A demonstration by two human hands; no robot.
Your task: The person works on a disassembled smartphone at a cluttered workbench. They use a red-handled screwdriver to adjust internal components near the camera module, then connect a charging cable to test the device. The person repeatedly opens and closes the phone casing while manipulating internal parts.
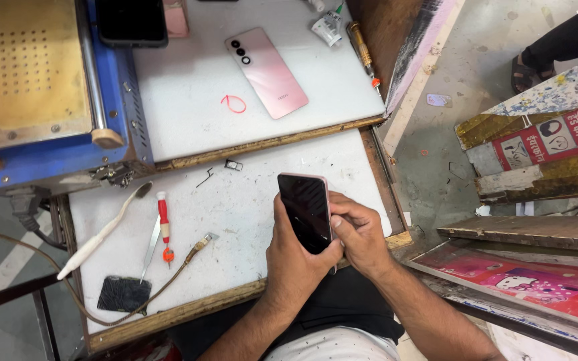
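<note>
Both hands close on one phone at the near edge of the white surface. Left hand wraps the phone from the left and below, fingers curled round its back, thumb lying up along the left edge. Right hand holds the right edge, thumb tip pressed at the side of the case, other fingers folded behind. Phone held upright and slightly tilted, dark screen facing the camera, pink rim showing at the top; it sits above the near right part of the surface, over the wooden border.

Left of the hands on the same surface: red-handled screwdriver, metal tweezers just beside it, a long white tool lying aslant, a cable with a small connector end, and a black pad near the front edge. Farther off, a small metal tray and a bent pin lie close together near the raised board.

On the far raised board: a second pink phone lying back-up, cameras showing, a red pen mark just left of it. A brown-handled screwdriver lies at the far right edge. Blue machine with a yellowed plate occupies the far left.
</note>
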